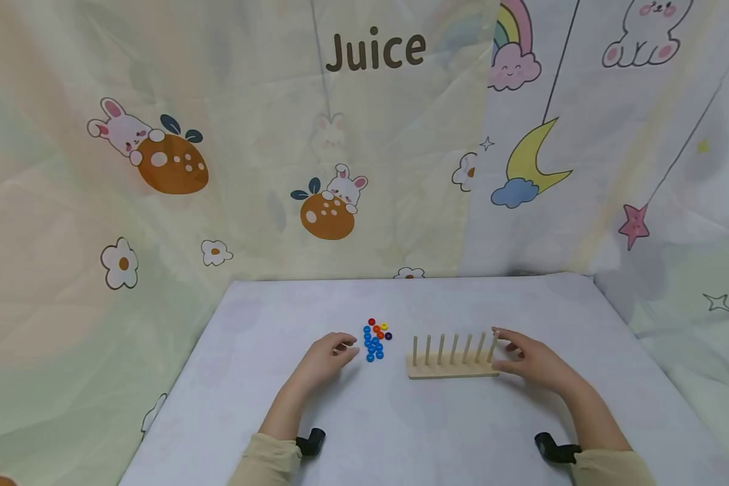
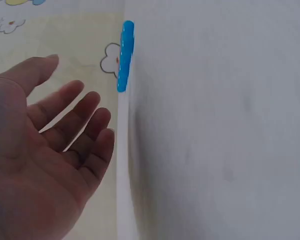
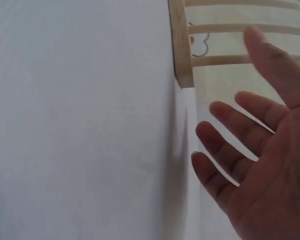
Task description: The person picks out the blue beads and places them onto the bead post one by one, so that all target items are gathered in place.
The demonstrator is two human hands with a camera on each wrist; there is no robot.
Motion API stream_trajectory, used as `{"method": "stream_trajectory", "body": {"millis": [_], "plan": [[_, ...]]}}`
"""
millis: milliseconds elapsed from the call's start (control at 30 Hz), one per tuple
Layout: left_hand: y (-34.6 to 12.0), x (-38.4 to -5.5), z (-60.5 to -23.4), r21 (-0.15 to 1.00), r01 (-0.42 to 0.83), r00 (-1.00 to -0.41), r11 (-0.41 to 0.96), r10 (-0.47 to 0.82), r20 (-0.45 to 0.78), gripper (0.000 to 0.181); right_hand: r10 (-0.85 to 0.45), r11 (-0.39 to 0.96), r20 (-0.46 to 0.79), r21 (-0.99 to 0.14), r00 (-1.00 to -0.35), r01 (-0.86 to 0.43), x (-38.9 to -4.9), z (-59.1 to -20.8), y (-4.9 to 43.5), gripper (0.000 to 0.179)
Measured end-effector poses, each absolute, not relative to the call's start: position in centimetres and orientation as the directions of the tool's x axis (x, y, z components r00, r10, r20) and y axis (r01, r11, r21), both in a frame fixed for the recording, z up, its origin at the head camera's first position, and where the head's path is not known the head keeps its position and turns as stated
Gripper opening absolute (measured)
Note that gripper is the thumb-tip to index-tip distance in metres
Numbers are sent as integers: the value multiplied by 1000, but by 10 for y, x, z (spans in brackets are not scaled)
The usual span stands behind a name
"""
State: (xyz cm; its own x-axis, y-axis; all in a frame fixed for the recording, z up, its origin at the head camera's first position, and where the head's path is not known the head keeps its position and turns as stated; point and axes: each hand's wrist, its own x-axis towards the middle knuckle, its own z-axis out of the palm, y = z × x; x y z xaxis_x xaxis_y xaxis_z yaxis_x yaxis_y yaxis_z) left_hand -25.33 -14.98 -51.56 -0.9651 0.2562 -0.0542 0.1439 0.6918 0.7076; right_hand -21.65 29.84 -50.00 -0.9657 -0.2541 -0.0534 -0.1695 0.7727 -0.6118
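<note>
A pile of small round beads (image 1: 373, 345), most of them blue with a few red, orange, yellow and dark ones, lies on the table left of centre. Just left of it is my left hand (image 1: 327, 358), fingers loosely bent and holding nothing. In the left wrist view the blue beads (image 2: 125, 56) appear edge-on beyond the fingertips. To the right stands a wooden peg rack (image 1: 452, 370) with a row of several upright pegs. My right hand (image 1: 531, 359) is at its right end, fingers spread in the right wrist view; whether it touches the last peg I cannot tell.
The table (image 1: 437, 432) has a white cover, and its back edge meets a hanging printed cloth (image 1: 249, 169). Black wrist straps (image 1: 312, 442) sit on both forearms near the sleeves.
</note>
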Motion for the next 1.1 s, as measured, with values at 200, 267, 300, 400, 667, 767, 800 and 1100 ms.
{"method": "stream_trajectory", "body": {"millis": [200, 267, 300, 400, 667, 767, 800, 1100], "plan": [[-144, -256, -532, 714, 172, -960, 679, 279, -34, 34, -262, 740, -26, -647, -965, -184, -224, -519, 302, 67], [-142, -257, -537, 709, 172, -961, 684, 276, -34, 32, -271, 730, -10, -654, -963, -198, -226, -525, 303, 63], [-141, -256, -539, 705, 171, -962, 688, 273, -32, 30, -275, 728, -2, -654, -961, -207, -227, -528, 304, 62], [-139, -256, -542, 700, 173, -965, 693, 263, -23, 29, -273, 724, 13, -655, -962, -214, -228, -536, 304, 61], [-134, -259, -548, 662, 212, -964, 719, 266, 20, 32, -278, 699, 76, -668, -958, -255, -227, -551, 303, 61], [-132, -260, -549, 647, 219, -965, 730, 261, 33, 31, -273, 714, 95, -646, -957, -268, -226, -553, 303, 63], [-132, -260, -549, 639, 226, -964, 735, 263, 39, 30, -273, 720, 101, -638, -957, -273, -226, -554, 303, 63], [-128, -263, -551, 584, 255, -962, 770, 263, 73, 29, -279, 738, 122, -607, -953, -294, -225, -553, 300, 61]]}}
